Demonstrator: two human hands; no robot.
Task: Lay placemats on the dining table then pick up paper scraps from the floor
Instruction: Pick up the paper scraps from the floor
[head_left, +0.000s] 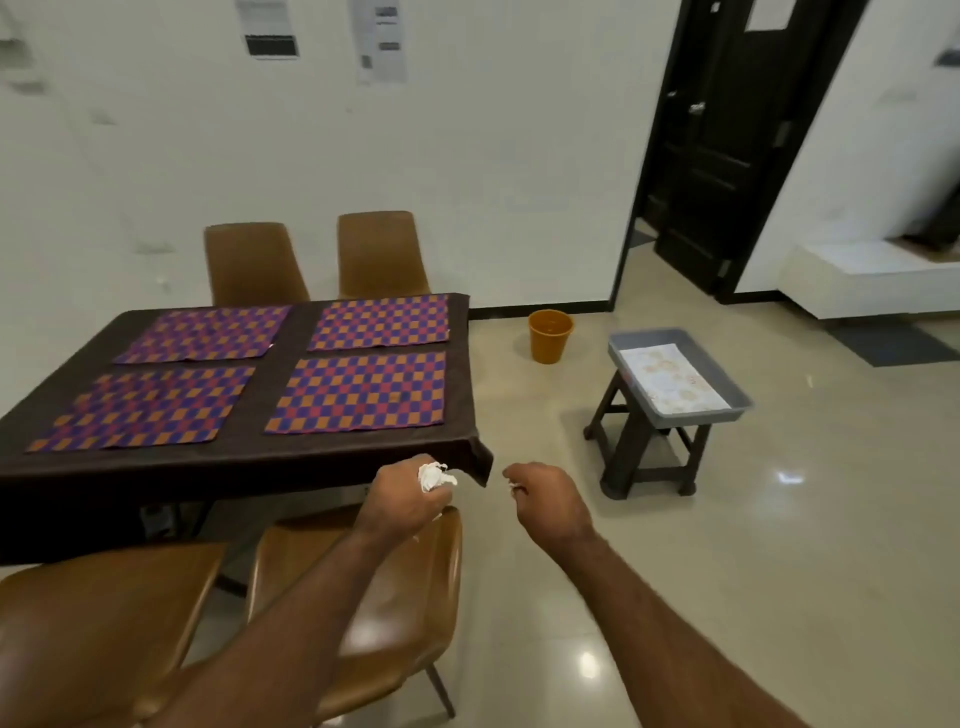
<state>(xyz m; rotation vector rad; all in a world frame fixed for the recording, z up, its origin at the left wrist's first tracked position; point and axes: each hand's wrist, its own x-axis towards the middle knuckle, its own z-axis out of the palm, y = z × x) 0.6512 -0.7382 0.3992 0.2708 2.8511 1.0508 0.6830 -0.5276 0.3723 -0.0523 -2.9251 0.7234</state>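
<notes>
Several checkered orange-and-purple placemats lie flat on the dark-clothed dining table. My left hand is closed around a wad of crumpled white paper scraps, held just off the table's near right corner. My right hand is beside it, fingers curled, with a small bit of white paper showing at the fingertips. An orange bucket stands on the floor near the wall, beyond the table.
Brown chairs stand at the near side and far side of the table. A dark stool carries a grey tray with a patterned sheet. A dark door is at the back right. The floor is glossy beige tile.
</notes>
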